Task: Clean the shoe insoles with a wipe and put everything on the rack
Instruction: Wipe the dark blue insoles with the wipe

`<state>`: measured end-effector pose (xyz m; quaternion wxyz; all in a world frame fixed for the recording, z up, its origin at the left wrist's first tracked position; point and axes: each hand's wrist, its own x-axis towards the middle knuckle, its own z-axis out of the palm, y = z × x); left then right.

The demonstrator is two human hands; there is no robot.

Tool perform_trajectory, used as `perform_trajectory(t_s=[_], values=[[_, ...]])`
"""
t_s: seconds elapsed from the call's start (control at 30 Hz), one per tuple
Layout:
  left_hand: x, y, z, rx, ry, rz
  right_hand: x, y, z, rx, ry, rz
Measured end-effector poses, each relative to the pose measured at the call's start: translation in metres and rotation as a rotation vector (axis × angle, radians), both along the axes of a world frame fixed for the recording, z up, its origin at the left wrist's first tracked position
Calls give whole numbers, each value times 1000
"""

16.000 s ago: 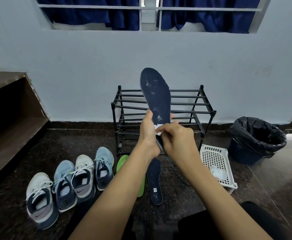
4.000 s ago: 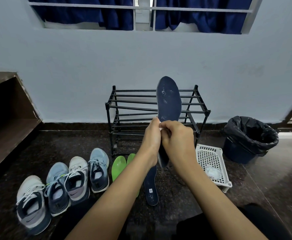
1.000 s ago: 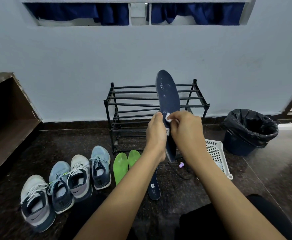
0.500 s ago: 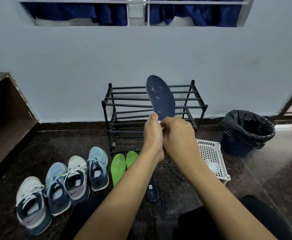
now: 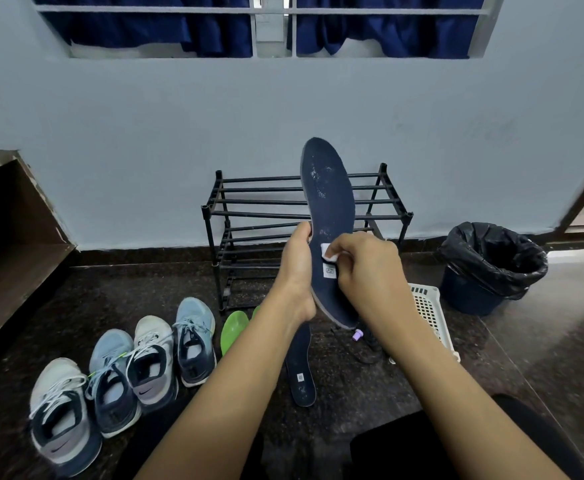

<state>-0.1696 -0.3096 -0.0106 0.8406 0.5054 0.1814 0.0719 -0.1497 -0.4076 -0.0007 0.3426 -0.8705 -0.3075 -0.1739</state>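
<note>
One near-upright insole, toe up: left hand grips its edge, right hand pinches the wipe mid-length, below the speckled toe.

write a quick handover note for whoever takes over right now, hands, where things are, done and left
Left hand: grip on the navy insole, held upright.
Right hand: pinches the wipe against its middle.
On the floor: second navy insole, green insoles, four shoes, none on the rack.
Done: wiping under way; white specks show near the toe.
Left: finish it, wipe the rest, rack everything.
</note>
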Motion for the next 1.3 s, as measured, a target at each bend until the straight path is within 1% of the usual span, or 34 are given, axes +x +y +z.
perform_trajectory(t_s=[0.13, 0.3, 0.43, 0.6, 0.8, 0.97, 1.07, 1.2, 1.3], values=[[-3, 8, 6, -44, 43, 15, -6, 1, -4, -80, 27, 44], [-6, -2, 7, -29, 87, 31, -2, 5, 0, 7, -4, 47], [-6, -5, 11, -19, 111, 85, -7, 10, -3, 7, -73, 10], [-7, 3, 12, -39, 94, 136, -15, 16, -5, -44, -77, 77], [-6, -7, 10, -52, 115, 75, 1, 13, 0, 37, -66, -36], [-11, -3, 9, -42, 121, 110, -14, 15, -3, -33, -54, 29], [-9, 1, 9, -10, 102, 150, -19, 16, -7, -50, -94, 71], [-8, -3, 11, 2, 134, 122, -7, 17, -6, 22, -80, 21], [-10, -5, 10, -8, 156, 108, -7, 17, -7, 27, -112, -8]])
